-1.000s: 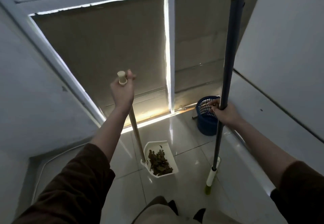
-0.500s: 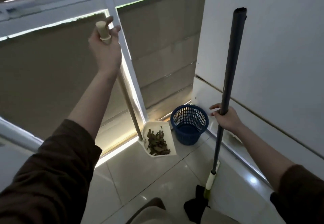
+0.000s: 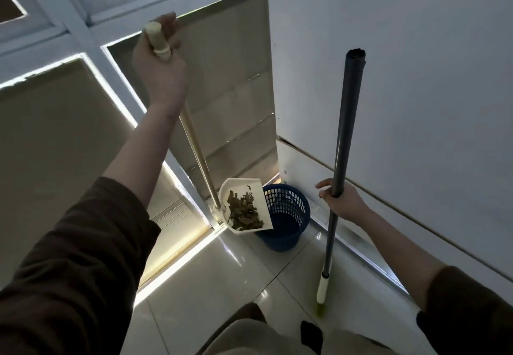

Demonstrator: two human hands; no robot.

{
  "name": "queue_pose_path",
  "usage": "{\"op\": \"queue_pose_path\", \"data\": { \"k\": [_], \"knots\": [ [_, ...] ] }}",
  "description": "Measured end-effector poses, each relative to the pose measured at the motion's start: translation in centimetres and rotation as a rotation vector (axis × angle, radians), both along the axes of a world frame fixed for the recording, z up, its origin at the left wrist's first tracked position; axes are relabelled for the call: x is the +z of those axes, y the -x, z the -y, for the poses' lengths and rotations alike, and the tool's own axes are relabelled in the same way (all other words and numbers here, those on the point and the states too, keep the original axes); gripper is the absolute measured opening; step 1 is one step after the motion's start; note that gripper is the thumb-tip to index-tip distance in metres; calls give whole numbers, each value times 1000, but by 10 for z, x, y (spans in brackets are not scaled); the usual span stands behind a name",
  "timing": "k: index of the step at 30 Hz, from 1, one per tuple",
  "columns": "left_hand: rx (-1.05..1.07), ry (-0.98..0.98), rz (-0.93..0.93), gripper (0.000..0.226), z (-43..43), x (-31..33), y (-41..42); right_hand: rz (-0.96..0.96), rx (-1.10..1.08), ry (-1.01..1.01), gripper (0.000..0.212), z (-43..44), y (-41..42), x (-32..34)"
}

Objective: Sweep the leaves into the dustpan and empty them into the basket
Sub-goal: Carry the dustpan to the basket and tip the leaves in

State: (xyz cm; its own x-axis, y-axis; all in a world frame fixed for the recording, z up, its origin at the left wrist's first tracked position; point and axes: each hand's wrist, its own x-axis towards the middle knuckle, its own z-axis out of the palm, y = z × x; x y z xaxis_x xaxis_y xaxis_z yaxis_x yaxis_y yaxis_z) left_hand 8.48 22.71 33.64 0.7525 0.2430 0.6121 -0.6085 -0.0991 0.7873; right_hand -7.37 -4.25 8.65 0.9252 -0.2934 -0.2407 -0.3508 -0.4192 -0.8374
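1. Since the earlier frames, dustpan point(image 3: 244, 207) had been carried right and far, from open floor to the basket point(image 3: 286, 217); its open edge overlapped the basket's left rim, pan raised off the tiles.
2. Leaves point(image 3: 244, 211) were still piled in the pan, none visible in the basket; sweeping looked done, emptying not yet.
3. Left hand point(image 3: 159, 68) was wrapped tight round the top of the dustpan handle point(image 3: 194, 143), held high.
4. Right hand point(image 3: 341, 200) was closed round the broom pole point(image 3: 344, 132) mid-length, index finger partly loose; broom upright, its foot on the floor near right.
5. Basket stood in the far corner, touching or just beside the white wall point(image 3: 416, 77), window frame point(image 3: 177, 179) to its left.
6. Tight corner left little room to tip; judged spill risk over the near rim.
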Motion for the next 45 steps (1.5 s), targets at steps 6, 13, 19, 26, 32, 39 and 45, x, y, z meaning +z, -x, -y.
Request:
{"op": "queue_pose_path", "data": {
  "k": [6, 13, 19, 26, 32, 39, 45],
  "knots": [
    [-31, -82, -18, 32, 56, -30, -32, 15, -6, -26, 15, 27, -24, -3],
    [-61, -189, -14, 46, 95, -66, -53, -26, -8, -32, 22, 39, -41, -9],
    [-73, -201, -1, 53, 118, -81, -63, -15, -5, -43, 20, 40, -44, -16],
    [-181, -246, -36, 52, 143, -81, -73, -15, -64, -48, 22, 45, -44, -15],
    [-281, -258, -4, 53, 162, -83, -76, -21, -143, -50, 23, 50, -43, -15],
    [-298, -297, 29, 60, 170, -86, -75, -18, -184, -69, 23, 53, -37, -17],
    [-333, -305, 23, 58, 170, -90, -72, -8, -203, -90, 24, 57, -30, -15]
  ]
}}
